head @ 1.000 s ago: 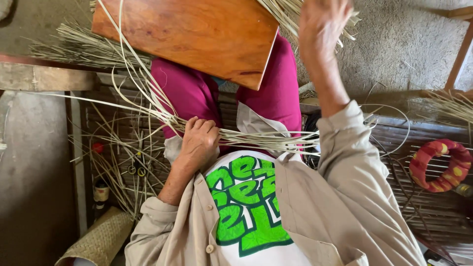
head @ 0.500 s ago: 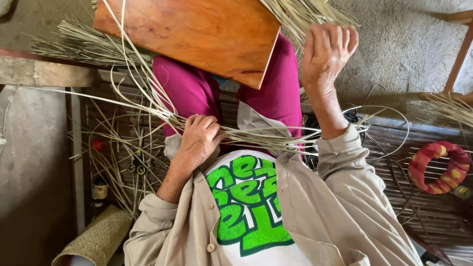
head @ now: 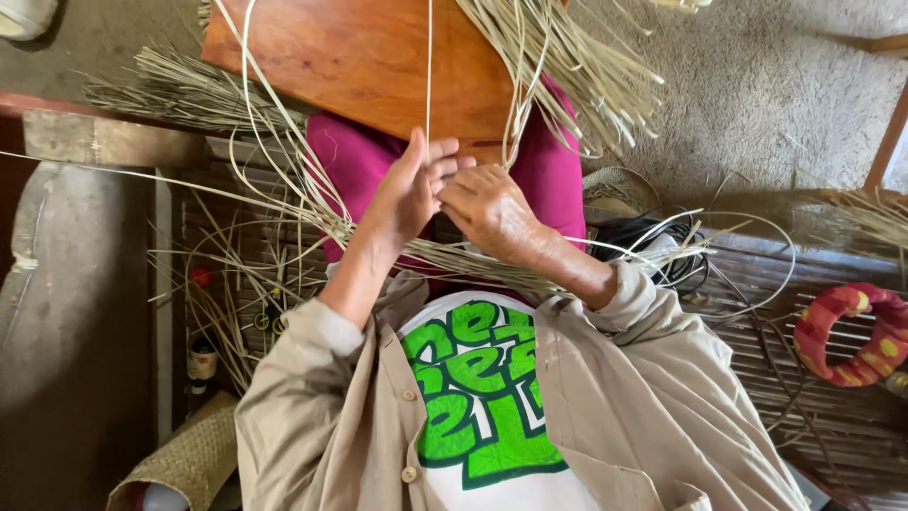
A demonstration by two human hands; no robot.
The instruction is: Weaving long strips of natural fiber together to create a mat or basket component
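From the head camera we look down at our lap. Our left hand (head: 409, 194) and right hand (head: 487, 210) meet in front of the chest, fingertips touching each other just below the near edge of a wooden board (head: 369, 66) that rests on our knees. The left hand's fingers (head: 437, 161) lie pressed together and fairly straight, pointing toward the right hand; the right hand's fingers (head: 461, 194) are curled and pinch a thin straw strand (head: 428, 66) that runs straight up from between the two hands and across the board. Whether the left hand also grips that strand we cannot tell.

A loose bundle of straw (head: 558, 66) hangs over the far right part of the board, and more strands (head: 284, 161) sweep across the left of our lap and under the left wrist. We wear pink trousers (head: 355, 166) and a beige shirt (head: 624, 397). To the right, on a slatted surface, lies a red woven ring (head: 845, 331); at the lower left sits a woven basket (head: 184, 459).
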